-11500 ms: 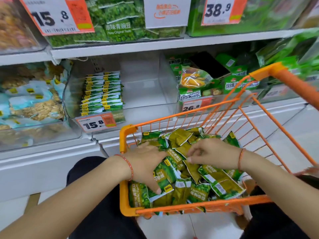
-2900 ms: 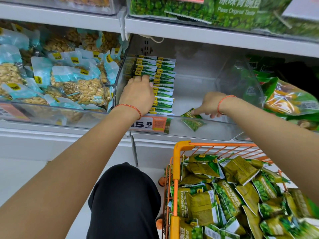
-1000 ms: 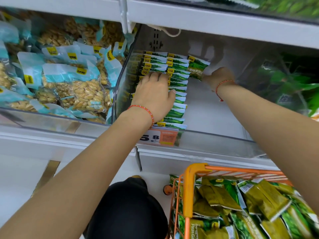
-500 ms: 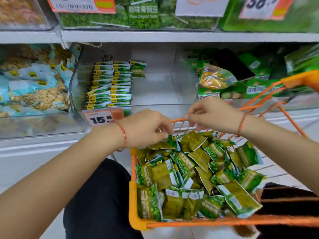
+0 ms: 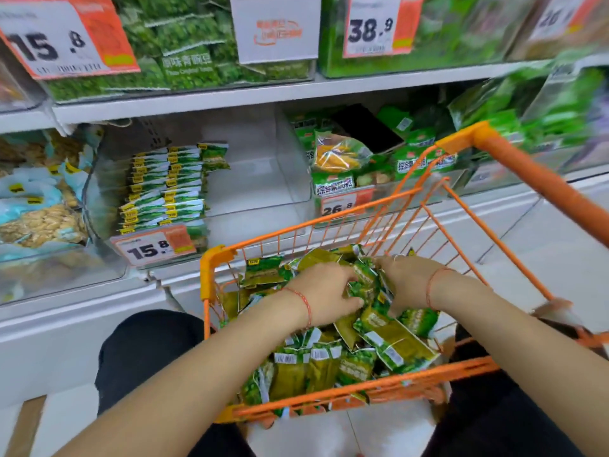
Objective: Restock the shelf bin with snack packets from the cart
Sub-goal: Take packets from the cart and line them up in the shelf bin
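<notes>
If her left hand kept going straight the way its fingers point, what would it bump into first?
Probably the green snack packet right at the left hand's fingertips, which both hands seem to be gathering. Just past it is the right hand. Depth is hard to judge.

The fingertips of both hands are hidden among the snack packets (image 5: 362, 286). The shelf bins at far right (image 5: 566, 103) are blurred. The cart handle (image 5: 543, 183) is cut off by the edge.
</notes>
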`<action>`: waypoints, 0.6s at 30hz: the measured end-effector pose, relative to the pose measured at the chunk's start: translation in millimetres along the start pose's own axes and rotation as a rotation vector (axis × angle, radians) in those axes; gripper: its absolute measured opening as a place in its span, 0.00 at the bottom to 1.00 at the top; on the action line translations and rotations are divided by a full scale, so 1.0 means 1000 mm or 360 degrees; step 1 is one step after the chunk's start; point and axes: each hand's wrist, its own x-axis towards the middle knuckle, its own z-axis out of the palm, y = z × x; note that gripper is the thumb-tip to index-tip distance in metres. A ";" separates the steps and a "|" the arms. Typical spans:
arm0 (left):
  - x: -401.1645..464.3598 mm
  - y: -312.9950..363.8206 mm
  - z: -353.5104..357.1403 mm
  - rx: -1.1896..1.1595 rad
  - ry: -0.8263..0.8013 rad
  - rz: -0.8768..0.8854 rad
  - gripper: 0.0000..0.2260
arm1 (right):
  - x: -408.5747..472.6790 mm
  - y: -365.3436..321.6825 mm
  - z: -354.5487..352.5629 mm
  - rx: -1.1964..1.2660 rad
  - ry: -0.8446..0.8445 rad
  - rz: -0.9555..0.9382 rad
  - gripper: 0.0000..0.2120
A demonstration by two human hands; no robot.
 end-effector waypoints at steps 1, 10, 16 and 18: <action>0.008 0.006 0.006 0.0027 -0.0014 -0.0009 0.24 | -0.001 0.002 0.003 0.0044 0.0008 0.0015 0.47; 0.036 0.027 0.035 0.0241 0.0077 -0.0143 0.24 | 0.002 0.011 0.015 0.0477 0.0401 -0.0030 0.21; 0.029 0.020 0.038 -0.0003 0.0133 -0.0129 0.26 | 0.004 0.009 0.012 0.0642 0.0505 -0.0128 0.13; 0.026 0.016 0.035 -0.0223 0.0267 -0.0161 0.23 | 0.004 0.010 0.011 0.0868 0.0613 -0.0146 0.16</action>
